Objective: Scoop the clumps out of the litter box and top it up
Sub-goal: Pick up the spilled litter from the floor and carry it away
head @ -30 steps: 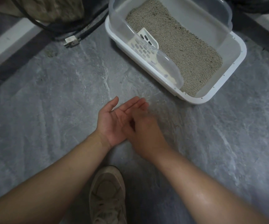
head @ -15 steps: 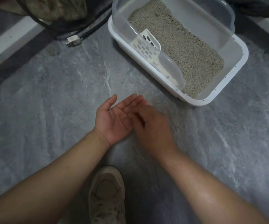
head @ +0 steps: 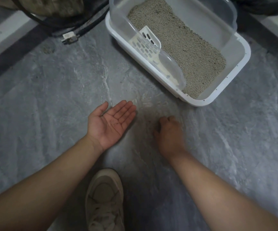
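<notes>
A white litter box (head: 231, 84) with a clear plastic upper wall stands on the grey floor at the upper right, filled with grey-beige litter (head: 185, 47). A white slotted scoop (head: 149, 42) leans inside against its left wall. My left hand (head: 111, 124) lies palm up just above the floor, fingers straight, with a few litter grains on the palm. My right hand (head: 170, 134) is palm down on the floor to its right, fingers curled with the tips at the floor. I cannot see what is under those fingers.
A beige sneaker (head: 105, 200) stands between my forearms at the bottom. A plug (head: 70, 38) and dark cables (head: 78, 22) lie at the upper left beside a pale raised ledge (head: 6, 30). Pale dusty streaks mark the floor (head: 43, 105) before the box.
My right hand has left my left palm and moved right, down onto the floor. My left hand stays palm up.
</notes>
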